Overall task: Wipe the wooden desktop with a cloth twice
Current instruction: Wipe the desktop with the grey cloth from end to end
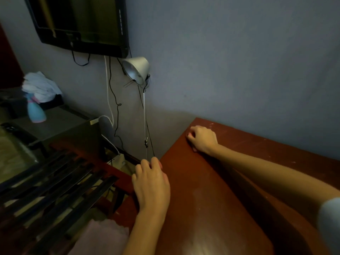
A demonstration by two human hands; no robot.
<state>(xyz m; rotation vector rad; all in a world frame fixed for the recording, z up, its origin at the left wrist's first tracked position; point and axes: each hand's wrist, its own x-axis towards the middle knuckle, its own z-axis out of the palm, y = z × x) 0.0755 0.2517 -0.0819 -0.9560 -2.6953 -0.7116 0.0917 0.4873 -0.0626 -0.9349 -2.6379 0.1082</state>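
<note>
Neither hand has a cloth. My left hand [152, 184] lies relaxed, fingers draped over the tabletop [211, 199] edge. My right hand [202, 139], ahead at the far corner, is curled in a fist on nothing I can see. The white cloth [41, 87] sits well off beyond my left hand. Reaching for it could snag the cord [149, 138] just past my left fingertips and topple the lamp [137, 69].
</note>
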